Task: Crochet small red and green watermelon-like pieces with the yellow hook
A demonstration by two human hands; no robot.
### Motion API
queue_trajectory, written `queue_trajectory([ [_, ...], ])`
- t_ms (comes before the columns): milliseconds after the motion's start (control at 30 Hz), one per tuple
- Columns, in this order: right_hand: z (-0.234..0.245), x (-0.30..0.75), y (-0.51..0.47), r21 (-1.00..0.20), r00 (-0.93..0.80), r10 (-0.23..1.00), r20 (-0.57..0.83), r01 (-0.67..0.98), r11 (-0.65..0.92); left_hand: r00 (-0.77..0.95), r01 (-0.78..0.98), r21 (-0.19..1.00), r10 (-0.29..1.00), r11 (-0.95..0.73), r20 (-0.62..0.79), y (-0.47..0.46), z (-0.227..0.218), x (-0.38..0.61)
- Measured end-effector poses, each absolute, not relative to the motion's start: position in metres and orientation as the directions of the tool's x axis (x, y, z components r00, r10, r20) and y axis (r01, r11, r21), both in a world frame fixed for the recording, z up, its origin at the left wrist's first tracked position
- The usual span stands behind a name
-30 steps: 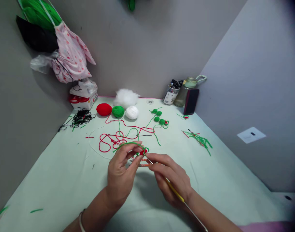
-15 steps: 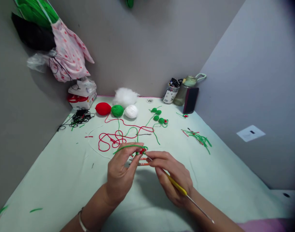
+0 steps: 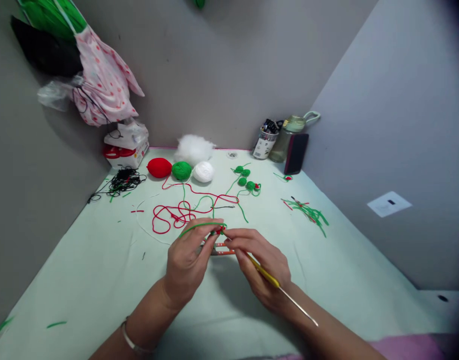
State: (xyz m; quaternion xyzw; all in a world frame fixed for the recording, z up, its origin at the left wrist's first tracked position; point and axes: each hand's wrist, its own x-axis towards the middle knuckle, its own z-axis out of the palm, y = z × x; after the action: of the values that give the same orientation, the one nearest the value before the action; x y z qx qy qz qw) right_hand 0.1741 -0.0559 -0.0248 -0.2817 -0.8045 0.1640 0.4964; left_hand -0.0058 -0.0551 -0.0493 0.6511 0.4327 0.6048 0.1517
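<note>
My left hand (image 3: 189, 262) pinches a small red and green crochet piece (image 3: 220, 230) between thumb and fingertips. Green yarn (image 3: 199, 226) runs from the piece over the back of my left forefinger. In my right hand (image 3: 261, 265) is a crochet hook with a yellow handle (image 3: 267, 276), its rear metal shaft slanting down over my wrist. The hook's front tip meets the crochet piece and is partly hidden by my fingers. Under both hands lie snips with orange handles (image 3: 225, 249), partly covered.
Balls of red (image 3: 159, 168), green (image 3: 181, 171) and white yarn (image 3: 203, 172) sit before white stuffing (image 3: 193, 150). Loose red yarn (image 3: 161, 215) spreads ahead of my hands. Small green crocheted pieces (image 3: 250, 185), yarn scraps (image 3: 308, 212), tangled black yarn (image 3: 123, 181) and a phone (image 3: 297, 154) lie around.
My right hand has moved left and slightly up, bringing the hook closer in against the crochet piece. My left hand holds nearly the same place.
</note>
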Motion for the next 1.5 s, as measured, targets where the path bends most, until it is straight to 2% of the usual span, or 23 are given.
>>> queue_trajectory([
  [233, -0.036, 0.175, -0.057, -0.405, -0.408, 0.545, 0.733, 0.382, 0.831, -0.227, 0.252, 0.867, 0.845, -0.430, 0.484, -0.058, -0.047, 0.000],
  [367, -0.040, 0.176, -0.054, -0.225, -0.473, 0.426, 0.771, 0.424, 0.877, -0.249, 0.144, 0.919, 0.886, -0.366, 0.392, -0.059, -0.043, 0.003],
  [467, -0.037, 0.177, -0.053, -0.092, -0.542, 0.342, 0.768, 0.436, 0.895, -0.258, -0.041, 0.959, 0.930, -0.281, 0.261, -0.060, -0.038, 0.005],
  [567, -0.036, 0.177, -0.053, -0.022, -0.603, 0.307, 0.737, 0.432, 0.902, -0.222, -0.240, 0.957, 0.969, -0.160, 0.107, -0.059, -0.034, 0.005],
  [667, -0.040, 0.176, -0.055, -0.064, -0.583, 0.322, 0.746, 0.418, 0.906, -0.166, -0.295, 0.952, 0.986, -0.080, 0.031, -0.058, -0.031, 0.003],
  [833, -0.039, 0.176, -0.056, -0.417, -0.418, 0.553, 0.721, 0.375, 0.828, -0.165, -0.289, 0.955, 0.986, -0.066, 0.018, -0.058, -0.030, 0.000],
  [933, -0.037, 0.177, -0.056, -0.506, -0.412, 0.598, 0.687, 0.320, 0.801, -0.197, -0.232, 0.967, 0.979, -0.102, 0.056, -0.060, -0.028, 0.001],
  [1000, -0.039, 0.177, -0.057, -0.458, -0.414, 0.579, 0.702, 0.359, 0.813, -0.217, -0.198, 0.972, 0.973, -0.126, 0.082, -0.061, -0.026, 0.002],
  [1067, -0.044, 0.176, -0.057, -0.330, -0.431, 0.503, 0.750, 0.415, 0.848, -0.235, -0.192, 0.971, 0.967, -0.143, 0.096, -0.062, -0.025, 0.003],
  [1167, -0.046, 0.173, -0.057, -0.103, -0.494, 0.338, 0.801, 0.443, 0.891, -0.237, -0.261, 0.955, 0.968, -0.141, 0.078, -0.063, -0.025, 0.005],
  [1267, -0.042, 0.169, -0.055, 0.023, -0.526, 0.247, 0.814, 0.454, 0.891, -0.207, -0.362, 0.925, 0.978, -0.113, 0.039, -0.064, -0.026, 0.006],
  [1400, -0.039, 0.168, -0.054, 0.035, -0.540, 0.241, 0.806, 0.450, 0.892, -0.163, -0.415, 0.908, 0.987, -0.063, -0.006, -0.066, -0.028, 0.006],
  [1500, -0.042, 0.169, -0.056, -0.053, -0.498, 0.297, 0.815, 0.446, 0.894, -0.177, -0.417, 0.906, 0.984, -0.078, 0.004, -0.067, -0.028, 0.006],
])
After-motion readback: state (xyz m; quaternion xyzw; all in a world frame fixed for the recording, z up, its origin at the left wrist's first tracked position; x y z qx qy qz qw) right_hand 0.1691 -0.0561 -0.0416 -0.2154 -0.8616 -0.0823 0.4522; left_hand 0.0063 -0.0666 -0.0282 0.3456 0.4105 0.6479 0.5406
